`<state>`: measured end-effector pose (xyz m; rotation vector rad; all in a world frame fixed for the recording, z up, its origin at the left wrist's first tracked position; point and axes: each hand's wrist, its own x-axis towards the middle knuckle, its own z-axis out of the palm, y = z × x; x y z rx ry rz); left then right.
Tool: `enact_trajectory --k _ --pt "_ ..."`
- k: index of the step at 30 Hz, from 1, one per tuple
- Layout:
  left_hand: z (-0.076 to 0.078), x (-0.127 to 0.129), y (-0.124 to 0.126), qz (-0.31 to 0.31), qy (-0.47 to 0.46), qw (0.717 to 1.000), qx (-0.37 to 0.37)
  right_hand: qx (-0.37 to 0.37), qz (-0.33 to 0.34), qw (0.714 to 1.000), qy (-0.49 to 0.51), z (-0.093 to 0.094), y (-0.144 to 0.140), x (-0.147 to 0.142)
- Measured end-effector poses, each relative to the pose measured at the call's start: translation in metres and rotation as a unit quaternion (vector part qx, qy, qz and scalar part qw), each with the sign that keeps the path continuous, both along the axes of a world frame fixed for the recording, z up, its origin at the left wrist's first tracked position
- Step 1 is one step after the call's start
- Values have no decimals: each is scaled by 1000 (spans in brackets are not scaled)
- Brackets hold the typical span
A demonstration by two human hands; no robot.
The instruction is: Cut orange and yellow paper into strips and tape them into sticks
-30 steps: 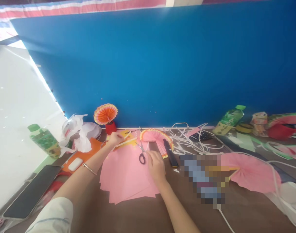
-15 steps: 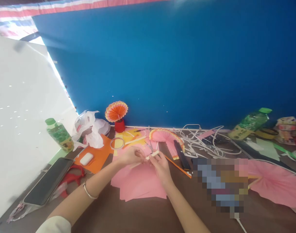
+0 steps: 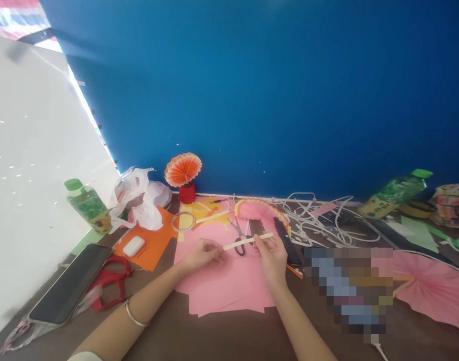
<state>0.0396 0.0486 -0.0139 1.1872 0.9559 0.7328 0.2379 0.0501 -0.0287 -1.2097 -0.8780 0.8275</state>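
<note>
Left hand (image 3: 203,252) and right hand (image 3: 271,250) each pinch an end of the folded paper strip (image 3: 248,241), held over the pink paper sheets (image 3: 229,286) at the scissors' (image 3: 240,235) 6 o'clock; advise keeping folds compressed and aligned.

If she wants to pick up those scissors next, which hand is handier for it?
Probably the right hand. The scissors lie on the pink paper just beside its fingers, under the pale strip held between both hands. The left hand sits farther from the handles.
</note>
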Motion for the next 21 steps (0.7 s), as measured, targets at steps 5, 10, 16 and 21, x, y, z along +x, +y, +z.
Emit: enact_trajectory --k 5,10,16,21 --pt "-1 1 -1 6 46 998 40 1 20 1000 -10 -1 -1 -1" --pt "-5 1 -7 48 85 985 140 12 -21 999 -24 -3 -6 -10" --pt "-6 4 -15 81 131 938 311 171 102 905 -376 -9 -26 -32" --pt "-11 4 -16 76 97 930 347 186 170 887 -386 -16 -31 -39"
